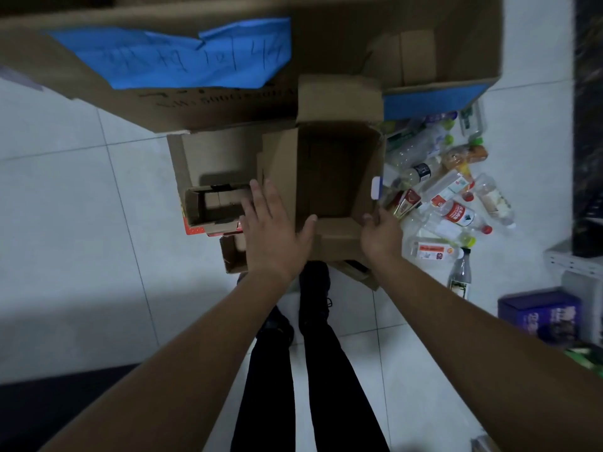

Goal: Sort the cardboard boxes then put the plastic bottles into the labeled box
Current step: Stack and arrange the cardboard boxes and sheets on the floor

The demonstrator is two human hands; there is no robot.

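An open brown cardboard box stands on the floor in front of me, flaps up. My left hand lies flat with fingers spread against its left flap. My right hand grips the box's near right corner. A smaller open box sits to the left, and another small one lies under my left wrist. A large cardboard box with a blue handwritten label stands behind. Several plastic bottles lie in a heap to the right.
A second big box with a blue strip stands at the back right. A purple carton and a grey shelf edge are at the right. White floor tiles spread to the left. My legs and shoes are below the boxes.
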